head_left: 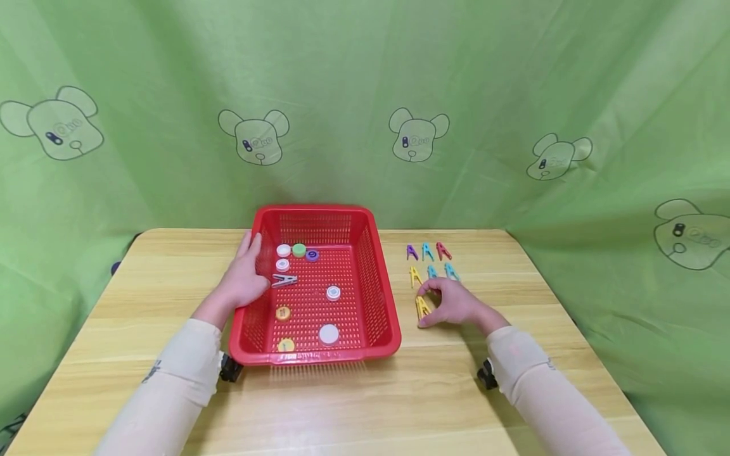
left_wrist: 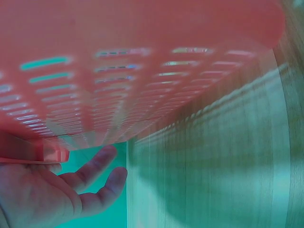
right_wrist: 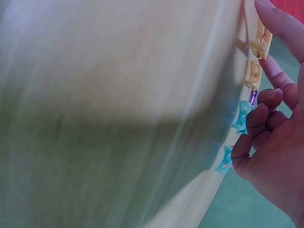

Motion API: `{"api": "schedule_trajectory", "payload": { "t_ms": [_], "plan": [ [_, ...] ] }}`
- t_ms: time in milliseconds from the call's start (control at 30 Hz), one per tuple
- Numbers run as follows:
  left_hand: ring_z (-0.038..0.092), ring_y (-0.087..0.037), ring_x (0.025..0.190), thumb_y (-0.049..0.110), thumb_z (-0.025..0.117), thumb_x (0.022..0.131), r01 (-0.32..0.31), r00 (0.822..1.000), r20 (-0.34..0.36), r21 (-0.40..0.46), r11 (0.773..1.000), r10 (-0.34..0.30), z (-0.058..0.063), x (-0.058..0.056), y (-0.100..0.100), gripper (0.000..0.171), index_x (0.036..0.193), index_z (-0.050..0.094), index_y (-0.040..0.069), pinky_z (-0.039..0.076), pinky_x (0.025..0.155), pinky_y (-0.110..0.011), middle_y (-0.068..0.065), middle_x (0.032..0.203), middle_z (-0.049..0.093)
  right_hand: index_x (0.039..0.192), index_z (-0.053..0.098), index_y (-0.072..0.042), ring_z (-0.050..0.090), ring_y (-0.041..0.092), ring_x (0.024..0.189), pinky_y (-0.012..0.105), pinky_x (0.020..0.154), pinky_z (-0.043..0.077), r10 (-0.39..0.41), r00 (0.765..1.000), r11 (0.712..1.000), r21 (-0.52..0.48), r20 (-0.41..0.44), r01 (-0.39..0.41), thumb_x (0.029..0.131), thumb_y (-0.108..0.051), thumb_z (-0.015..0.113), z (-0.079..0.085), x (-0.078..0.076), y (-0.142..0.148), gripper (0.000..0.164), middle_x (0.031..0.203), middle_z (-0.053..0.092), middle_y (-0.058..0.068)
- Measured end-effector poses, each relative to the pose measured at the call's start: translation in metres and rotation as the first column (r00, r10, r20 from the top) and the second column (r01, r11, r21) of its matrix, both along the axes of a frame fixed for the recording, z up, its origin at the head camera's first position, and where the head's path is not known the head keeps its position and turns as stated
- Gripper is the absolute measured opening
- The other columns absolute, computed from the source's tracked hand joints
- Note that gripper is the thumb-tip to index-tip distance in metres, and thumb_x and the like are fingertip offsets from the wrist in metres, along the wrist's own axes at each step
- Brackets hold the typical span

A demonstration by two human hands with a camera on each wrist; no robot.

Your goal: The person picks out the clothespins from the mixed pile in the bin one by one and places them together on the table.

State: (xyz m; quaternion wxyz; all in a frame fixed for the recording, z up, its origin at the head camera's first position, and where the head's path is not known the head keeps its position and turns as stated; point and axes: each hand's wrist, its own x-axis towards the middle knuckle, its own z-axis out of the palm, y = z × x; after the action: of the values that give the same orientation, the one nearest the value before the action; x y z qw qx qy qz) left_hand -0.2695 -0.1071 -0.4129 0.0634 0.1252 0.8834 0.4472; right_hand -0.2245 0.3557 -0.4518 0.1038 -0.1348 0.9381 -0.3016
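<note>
A red plastic basket [head_left: 390, 320] stands left of centre on the table. My left hand [head_left: 242, 278] holds its left rim, thumb over the edge; in the left wrist view two fingers hang loosely outside the perforated basket wall [left_wrist: 142, 23]. Inside lie several bottle caps, among them a green cap [head_left: 299, 249] and a large white cap [head_left: 328, 334], plus a grey clothespin [head_left: 284, 280]. To the right of the basket, my right hand [head_left: 456, 304] pinches a yellow clothespin [head_left: 422, 307] between thumb and index finger, the other fingers curled.
Beyond the right hand lie more clothespins in rows: purple [head_left: 412, 252], blue [head_left: 428, 251] and red [head_left: 443, 251] at the back, yellow [head_left: 415, 276] and two blue ones in front. A green curtain [head_left: 342, 76] hangs behind the wooden table [head_left: 371, 418].
</note>
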Motion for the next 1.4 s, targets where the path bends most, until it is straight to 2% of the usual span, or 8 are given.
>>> {"api": "schedule_trajectory", "payload": {
  "t_ms": [267, 700, 933, 1233, 1400],
  "plan": [
    [0.004, -0.043, 0.147, -0.010, 0.056, 0.078, 0.002, 1.000, 0.005, -0.002, 1.000, -0.002, 0.001, 0.001, -0.001, 0.100, 0.159, 0.001, 0.004, 0.038, 0.105, -0.057, -0.007, 0.164, -0.019, 0.103, 0.067, -0.015, 0.054, 0.026, 0.106, 0.049, 0.100, 0.043, 0.012, 0.999, 0.999, 0.034, -0.033, -0.011, 0.059, -0.035, 0.097, -0.005, 0.002, 0.002, 0.057, 0.105, 0.061, 0.000],
    [0.003, -0.041, 0.148, -0.010, 0.056, 0.079, 0.005, 1.000, 0.008, 0.018, 1.000, -0.005, 0.001, 0.000, -0.001, 0.099, 0.160, 0.001, 0.005, 0.039, 0.104, -0.057, -0.005, 0.165, -0.019, 0.107, 0.068, -0.015, 0.055, 0.029, 0.111, 0.051, 0.102, 0.043, -0.022, 0.998, 0.999, 0.038, -0.055, 0.024, 0.058, -0.041, 0.096, -0.011, 0.002, 0.004, 0.062, 0.112, 0.063, 0.003],
    [0.005, -0.042, 0.148, -0.010, 0.055, 0.080, 0.004, 1.000, 0.007, 0.011, 1.000, -0.004, 0.002, 0.000, -0.001, 0.097, 0.160, 0.001, 0.005, 0.042, 0.102, -0.056, -0.005, 0.165, -0.019, 0.113, 0.069, -0.010, 0.053, 0.032, 0.115, 0.052, 0.103, 0.041, -0.034, 0.998, 0.999, 0.004, -0.061, 0.035, 0.058, -0.037, 0.097, 0.005, 0.001, -0.002, 0.067, 0.117, 0.063, 0.008],
    [0.003, -0.041, 0.148, -0.009, 0.056, 0.078, 0.003, 1.000, -0.007, -0.011, 1.000, -0.003, 0.001, -0.001, -0.001, 0.099, 0.159, 0.002, 0.003, 0.034, 0.108, -0.055, -0.007, 0.165, -0.018, 0.118, 0.066, -0.002, 0.054, 0.042, 0.115, 0.055, 0.100, 0.043, 0.009, 0.992, 1.000, -0.004, -0.126, -0.009, 0.062, -0.021, 0.096, 0.034, -0.014, -0.009, 0.066, 0.121, 0.062, 0.014],
    [0.004, -0.040, 0.148, -0.009, 0.057, 0.077, 0.002, 1.000, -0.005, -0.009, 1.000, -0.002, 0.000, -0.002, 0.000, 0.100, 0.159, 0.002, 0.003, 0.035, 0.108, -0.054, -0.007, 0.165, -0.017, 0.117, 0.066, -0.004, 0.053, 0.044, 0.113, 0.058, 0.099, 0.043, 0.032, 0.988, 0.999, -0.037, -0.153, -0.038, 0.062, -0.016, 0.096, 0.048, -0.023, -0.016, 0.064, 0.118, 0.062, 0.015]
  ]
}}
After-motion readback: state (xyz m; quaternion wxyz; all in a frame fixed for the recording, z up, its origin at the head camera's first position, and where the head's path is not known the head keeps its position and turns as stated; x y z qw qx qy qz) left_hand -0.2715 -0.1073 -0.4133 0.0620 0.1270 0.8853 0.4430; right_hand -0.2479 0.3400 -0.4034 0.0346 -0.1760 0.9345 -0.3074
